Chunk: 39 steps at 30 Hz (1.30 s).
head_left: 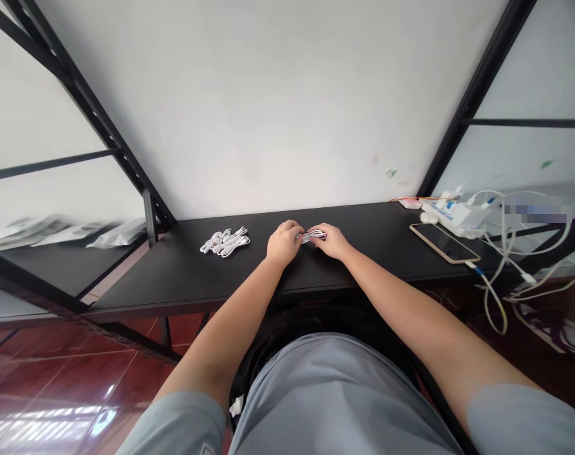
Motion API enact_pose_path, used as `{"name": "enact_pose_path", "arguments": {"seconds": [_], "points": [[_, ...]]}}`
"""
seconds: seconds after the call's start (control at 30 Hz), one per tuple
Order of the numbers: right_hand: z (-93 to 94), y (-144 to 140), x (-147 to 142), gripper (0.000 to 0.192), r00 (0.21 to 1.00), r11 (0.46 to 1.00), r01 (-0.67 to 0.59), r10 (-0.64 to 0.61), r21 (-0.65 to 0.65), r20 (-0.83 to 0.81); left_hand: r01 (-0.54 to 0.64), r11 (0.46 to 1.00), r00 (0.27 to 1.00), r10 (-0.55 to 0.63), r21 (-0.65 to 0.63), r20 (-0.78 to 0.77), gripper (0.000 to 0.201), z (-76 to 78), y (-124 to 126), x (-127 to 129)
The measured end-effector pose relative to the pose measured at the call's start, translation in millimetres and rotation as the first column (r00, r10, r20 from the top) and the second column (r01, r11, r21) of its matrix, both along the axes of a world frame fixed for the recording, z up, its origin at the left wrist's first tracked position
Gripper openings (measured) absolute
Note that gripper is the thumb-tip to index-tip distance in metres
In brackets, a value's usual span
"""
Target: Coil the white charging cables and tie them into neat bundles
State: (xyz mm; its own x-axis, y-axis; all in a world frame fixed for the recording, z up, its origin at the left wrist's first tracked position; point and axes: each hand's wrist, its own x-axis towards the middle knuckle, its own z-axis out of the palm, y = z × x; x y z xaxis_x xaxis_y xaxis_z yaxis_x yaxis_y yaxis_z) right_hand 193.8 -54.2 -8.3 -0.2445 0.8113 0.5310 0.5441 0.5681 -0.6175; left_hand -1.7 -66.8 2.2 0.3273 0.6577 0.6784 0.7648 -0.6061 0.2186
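A bundled white cable (311,236) is stretched between my two hands, low over the black table (174,272). My left hand (284,241) closes its fingers on the cable's left end. On the other side, my right hand (332,240) grips the looped right part between thumb and fingers. The fingers cover both ends, so any plug or tie there is hidden. To the left of my left hand lies a small pile of similar coiled white cables (225,242).
At the right end are a phone (443,243) with a charging cable plugged in, a white power strip (458,215) and loose white cords. Some hang over the front edge. Black metal posts (472,95) frame both sides. Plastic packets (119,234) lie on the left shelf.
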Motion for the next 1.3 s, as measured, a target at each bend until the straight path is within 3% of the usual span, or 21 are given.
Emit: {"name": "enact_pose_path", "arguments": {"seconds": [0.27, 0.43, 0.7, 0.87, 1.0, 1.07, 1.3], "points": [[2.7, -4.1, 0.4, 0.020, 0.998, 0.989, 0.018, -0.026, 0.148, 0.053, 0.023, 0.999, 0.992, -0.017, 0.049, -0.122, 0.027, 0.7, 0.1, 0.0], [4.1, -7.3, -0.3, 0.022, 0.995, 0.986, 0.017, -0.033, 0.166, 0.096, 0.014, 0.998, 0.998, -0.010, 0.059, -0.062, 0.022, 1.0, -1.5, 0.7], [3.7, -9.2, -2.3, 0.033, 0.990, 0.973, 0.005, -0.037, 0.231, 0.133, 0.149, 0.963, 0.985, -0.124, -0.224, 0.119, 0.018, -1.6, 3.3, 0.1], [5.5, -11.9, -3.4, 0.031, 0.992, 0.966, -0.010, -0.022, 0.257, 0.123, 0.307, 0.841, 0.907, -0.117, -0.446, 0.404, 0.019, -1.4, 11.3, -5.2], [8.0, -15.6, -6.6, 0.030, 0.994, 0.956, -0.054, 0.025, 0.287, 0.105, 0.546, 0.615, 0.746, -0.046, -0.570, 0.664, 0.020, -0.7, 15.1, -8.2], [8.4, -17.0, -8.8, 0.030, 0.993, 0.953, -0.071, 0.039, 0.293, 0.112, 0.601, 0.544, 0.685, 0.027, -0.586, 0.728, 0.017, -0.2, 15.6, -8.0], [9.6, -19.7, -12.3, 0.029, 0.991, 0.961, -0.062, 0.026, 0.270, 0.135, 0.587, 0.535, 0.654, 0.128, -0.607, 0.746, 0.012, 3.7, 14.5, -5.8]]}}
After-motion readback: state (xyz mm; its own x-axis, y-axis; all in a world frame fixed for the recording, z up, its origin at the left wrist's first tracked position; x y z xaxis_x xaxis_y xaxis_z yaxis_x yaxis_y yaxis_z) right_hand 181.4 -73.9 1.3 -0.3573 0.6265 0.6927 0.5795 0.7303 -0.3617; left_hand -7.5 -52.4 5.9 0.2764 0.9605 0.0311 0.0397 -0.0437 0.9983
